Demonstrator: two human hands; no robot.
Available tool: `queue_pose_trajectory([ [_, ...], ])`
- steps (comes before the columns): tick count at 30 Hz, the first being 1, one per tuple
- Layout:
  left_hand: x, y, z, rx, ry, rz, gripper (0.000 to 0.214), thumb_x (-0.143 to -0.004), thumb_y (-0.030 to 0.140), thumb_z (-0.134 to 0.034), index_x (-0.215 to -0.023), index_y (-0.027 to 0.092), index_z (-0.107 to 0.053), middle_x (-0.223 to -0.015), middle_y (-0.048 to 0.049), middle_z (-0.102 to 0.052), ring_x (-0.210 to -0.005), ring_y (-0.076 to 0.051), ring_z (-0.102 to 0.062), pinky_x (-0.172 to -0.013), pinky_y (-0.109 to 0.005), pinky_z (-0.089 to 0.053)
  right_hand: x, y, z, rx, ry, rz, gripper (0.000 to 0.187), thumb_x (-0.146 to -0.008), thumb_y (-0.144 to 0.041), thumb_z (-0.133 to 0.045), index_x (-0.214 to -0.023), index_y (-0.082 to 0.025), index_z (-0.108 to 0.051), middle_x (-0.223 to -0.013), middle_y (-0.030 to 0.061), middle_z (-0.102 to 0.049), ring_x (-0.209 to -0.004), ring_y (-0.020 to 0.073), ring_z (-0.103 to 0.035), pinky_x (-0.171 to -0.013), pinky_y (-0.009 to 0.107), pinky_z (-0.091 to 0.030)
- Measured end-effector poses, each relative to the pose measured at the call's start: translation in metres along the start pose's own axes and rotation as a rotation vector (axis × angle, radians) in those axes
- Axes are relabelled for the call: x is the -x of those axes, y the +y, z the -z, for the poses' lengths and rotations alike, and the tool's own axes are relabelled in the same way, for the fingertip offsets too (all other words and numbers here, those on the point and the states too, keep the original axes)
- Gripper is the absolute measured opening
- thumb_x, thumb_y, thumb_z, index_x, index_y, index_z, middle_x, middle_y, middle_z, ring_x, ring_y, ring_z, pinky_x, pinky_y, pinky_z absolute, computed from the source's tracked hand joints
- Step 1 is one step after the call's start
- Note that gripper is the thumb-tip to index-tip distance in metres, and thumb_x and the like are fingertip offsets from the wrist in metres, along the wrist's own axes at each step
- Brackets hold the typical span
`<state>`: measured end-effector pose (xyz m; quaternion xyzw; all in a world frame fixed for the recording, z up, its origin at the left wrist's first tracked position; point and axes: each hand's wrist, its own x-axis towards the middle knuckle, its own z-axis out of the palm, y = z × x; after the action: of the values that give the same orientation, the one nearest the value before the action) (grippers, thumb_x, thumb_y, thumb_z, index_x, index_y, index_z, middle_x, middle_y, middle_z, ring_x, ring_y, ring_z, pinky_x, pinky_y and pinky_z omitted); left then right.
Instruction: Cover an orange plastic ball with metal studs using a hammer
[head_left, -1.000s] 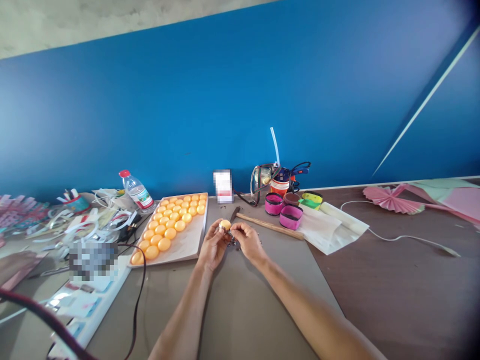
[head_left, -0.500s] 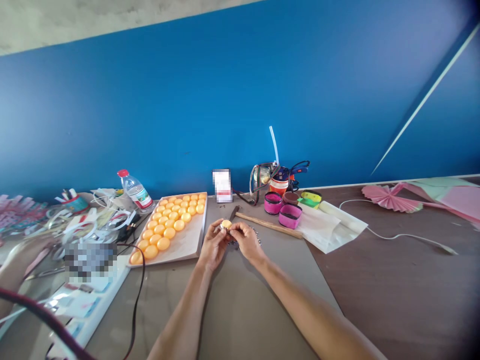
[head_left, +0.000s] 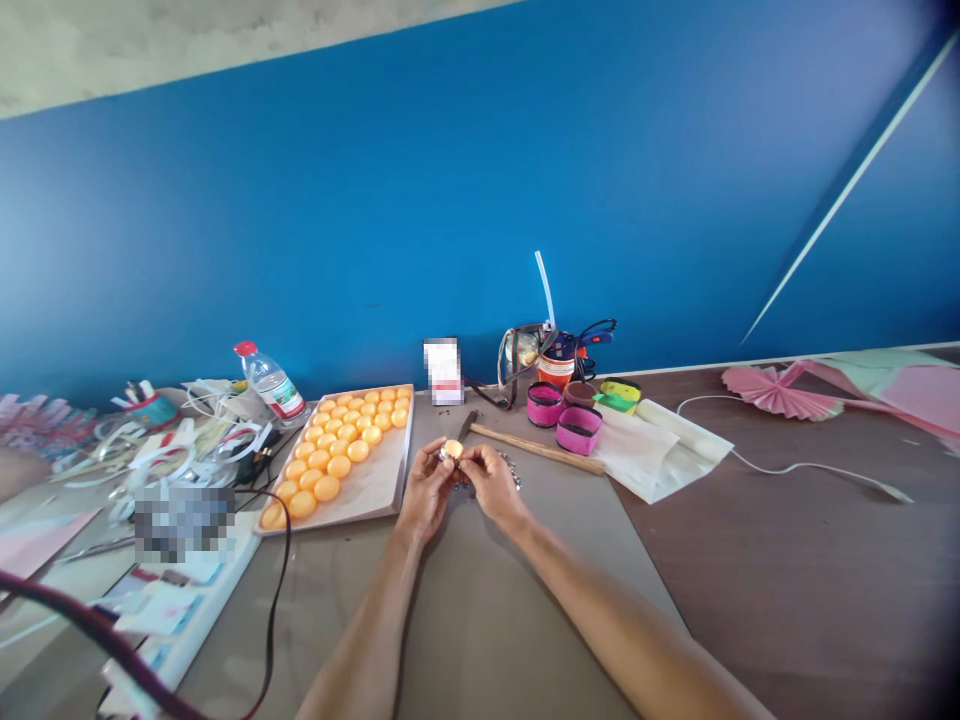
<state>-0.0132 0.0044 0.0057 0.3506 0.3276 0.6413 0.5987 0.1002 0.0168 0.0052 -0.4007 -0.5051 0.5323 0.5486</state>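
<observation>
Pink paper fan (head_left: 787, 391), red-capped plastic bottle (head_left: 274, 384)

Bare hands (head_left: 424, 494) — bare forearms (head_left: 369, 610).

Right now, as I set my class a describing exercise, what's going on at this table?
A person holds a small orange piece in the left hand, with the fingers of the right hand at its edge; whether they pinch anything is too small to tell. Small bits lie by the right hand. More orange rounds sit in the tray to the left. A hammer lies just beyond the hands.
</observation>
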Motion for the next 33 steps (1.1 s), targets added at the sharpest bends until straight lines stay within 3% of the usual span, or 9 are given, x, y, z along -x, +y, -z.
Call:
queue_pose_trajectory([
  [16,0.001,-0.002,-0.003,-0.041,0.01,-0.001,0.037,-0.066,0.021,-0.073,-0.1,0.019,-0.058,-0.091,-0.0017,-0.06,-0.071,-0.011,-0.056,-0.068,-0.025,-0.046,-0.004,0.007,-0.001,0.004,0.043,-0.034,0.014,-0.067,-0.032,-0.054,-0.068,-0.02,-0.047,-0.058,-0.0044,-0.05,-0.054,0.0105,-0.047,-0.054,0.023,-0.039],
  [20,-0.001,-0.002,0.0,0.008,0.003,0.033,0.037,-0.067,0.022,-0.072,-0.101,0.02,-0.058,-0.087,-0.0009,-0.061,-0.064,-0.008,-0.055,-0.066,-0.023,-0.046,-0.01,0.008,0.003,0.003,0.023,0.0,0.015,-0.071,-0.034,-0.051,-0.072,-0.02,-0.049,-0.061,-0.003,-0.053,-0.054,0.0114,-0.048,-0.054,0.024,-0.04],
  [22,-0.003,0.0,0.002,0.042,0.019,0.049,0.036,-0.069,0.021,-0.071,-0.102,0.02,-0.058,-0.087,-0.0009,-0.062,-0.06,-0.007,-0.054,-0.064,-0.022,-0.046,-0.012,0.008,0.009,0.151,0.039,0.081,0.015,-0.076,-0.031,-0.046,-0.08,-0.019,-0.053,-0.07,0.0,-0.058,-0.062,0.0134,-0.052,-0.06,0.026,-0.042],
  [26,-0.004,0.003,0.003,0.101,0.033,0.048,0.037,-0.068,0.02,-0.071,-0.103,0.019,-0.058,-0.087,-0.0007,-0.062,-0.059,-0.006,-0.053,-0.062,-0.02,-0.046,-0.009,0.006,0.019,0.745,0.097,0.274,0.022,-0.08,-0.019,-0.043,-0.095,-0.018,-0.059,-0.1,0.0081,-0.06,-0.096,0.0189,-0.052,-0.084,0.031,-0.037],
  [30,-0.004,0.0,0.002,0.108,0.021,0.046,0.038,-0.066,0.017,-0.073,-0.101,0.02,-0.059,-0.078,0.0015,-0.06,-0.058,-0.005,-0.052,-0.061,-0.019,-0.044,0.0,0.006,0.018,1.24,0.003,0.183,0.023,-0.081,-0.023,-0.047,-0.099,-0.019,-0.06,-0.105,0.0111,-0.057,-0.1,0.0237,-0.046,-0.083,0.035,-0.03],
  [33,-0.004,-0.001,0.002,0.112,0.013,0.054,0.037,-0.066,0.017,-0.072,-0.101,0.02,-0.059,-0.074,0.0024,-0.059,-0.058,-0.005,-0.052,-0.061,-0.019,-0.043,0.002,0.007,0.017,1.349,-0.055,0.159,0.021,-0.083,-0.023,-0.044,-0.095,-0.019,-0.061,-0.102,0.0109,-0.057,-0.097,0.0238,-0.045,-0.079,0.035,-0.027],
])
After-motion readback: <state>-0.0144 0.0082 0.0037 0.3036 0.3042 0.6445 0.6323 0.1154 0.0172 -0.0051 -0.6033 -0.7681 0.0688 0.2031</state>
